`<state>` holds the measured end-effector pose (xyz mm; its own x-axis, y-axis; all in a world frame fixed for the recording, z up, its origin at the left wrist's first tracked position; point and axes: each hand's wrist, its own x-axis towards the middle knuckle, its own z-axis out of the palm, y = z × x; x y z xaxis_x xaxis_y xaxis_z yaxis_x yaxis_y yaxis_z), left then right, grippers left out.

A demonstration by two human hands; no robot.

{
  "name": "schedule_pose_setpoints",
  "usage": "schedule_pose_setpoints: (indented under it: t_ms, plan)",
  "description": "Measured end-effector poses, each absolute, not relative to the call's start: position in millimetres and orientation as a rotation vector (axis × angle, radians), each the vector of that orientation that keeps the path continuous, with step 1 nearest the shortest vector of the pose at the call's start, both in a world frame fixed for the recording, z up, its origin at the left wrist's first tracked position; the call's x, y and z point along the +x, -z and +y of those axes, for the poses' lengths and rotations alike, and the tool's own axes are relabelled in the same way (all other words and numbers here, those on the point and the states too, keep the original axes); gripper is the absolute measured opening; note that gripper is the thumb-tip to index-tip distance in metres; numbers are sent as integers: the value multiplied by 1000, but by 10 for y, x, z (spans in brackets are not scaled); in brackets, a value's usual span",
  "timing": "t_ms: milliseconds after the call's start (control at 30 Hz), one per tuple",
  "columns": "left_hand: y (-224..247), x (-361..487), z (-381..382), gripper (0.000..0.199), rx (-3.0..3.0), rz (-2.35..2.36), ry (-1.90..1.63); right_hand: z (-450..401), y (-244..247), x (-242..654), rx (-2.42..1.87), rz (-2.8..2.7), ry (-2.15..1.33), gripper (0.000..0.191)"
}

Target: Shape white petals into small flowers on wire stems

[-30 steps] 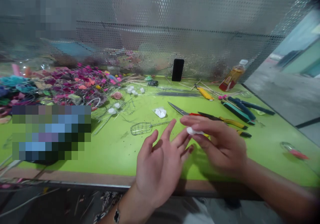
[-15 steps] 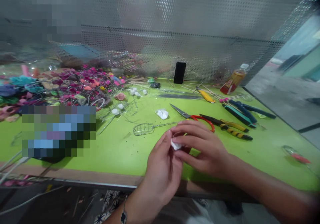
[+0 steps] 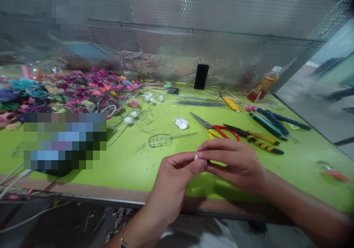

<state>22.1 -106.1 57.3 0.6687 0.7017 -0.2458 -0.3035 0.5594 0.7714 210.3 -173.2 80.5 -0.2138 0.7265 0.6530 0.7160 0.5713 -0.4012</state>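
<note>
Two narrow pinches on my remote feed: left hand [image 3: 168, 189] and right hand [image 3: 235, 166] close on a small white scrap [image 3: 197, 158] above the lime-green table [image 3: 132, 166]; with so little of it exposed, slackened fingertips could drop it

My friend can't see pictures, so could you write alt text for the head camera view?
A person's left hand and right hand pinch a small white scrap of material above a bright green workbench. Nearby lie red-handled scissors, a small wire cage on a stem, and a heap of pink craft flowers.
</note>
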Motion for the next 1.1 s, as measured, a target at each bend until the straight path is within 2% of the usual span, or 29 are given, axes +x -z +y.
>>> schedule_pose_setpoints:
  t_ms: [100, 300, 433, 600, 733, 833, 967, 1100]
  plan:
    - [-582, 189, -1036, 21, 895, 685, -717, -1773, -826, 2046, -1124, -1971, -8, 31]
    - [-610, 182, -1025, 11, 1034, 704, -770, -1789, -859, 2097, -1207, -1854, -94, 29]
    - [-503, 191, -1038, 18, 876, 641, -747, -1749, -811, 2177, -1307, -1653, -30, 25]
    - [-512, 183, -1058, 27, 955, 529, -626, -1699, -734, 2153, -1181, -1811, -88, 11]
    - [-576, 186, -1037, 20, 1107, 515, -622, -1711, -692, 2119, -1269, -1900, -122, 38]
    - [-572, 187, -1021, 12, 1154, 579, -639, -1749, -682, 2117, -1223, -2013, -41, 38]
    - [-570, 185, -1030, 15, 1163, 609, -705, -1830, -714, 2115, -1184, -2129, 101, 35]
    - [-589, 191, -1034, 12, 1162, 620, -755, -1910, -818, 2096, -1219, -2195, 301, 25]
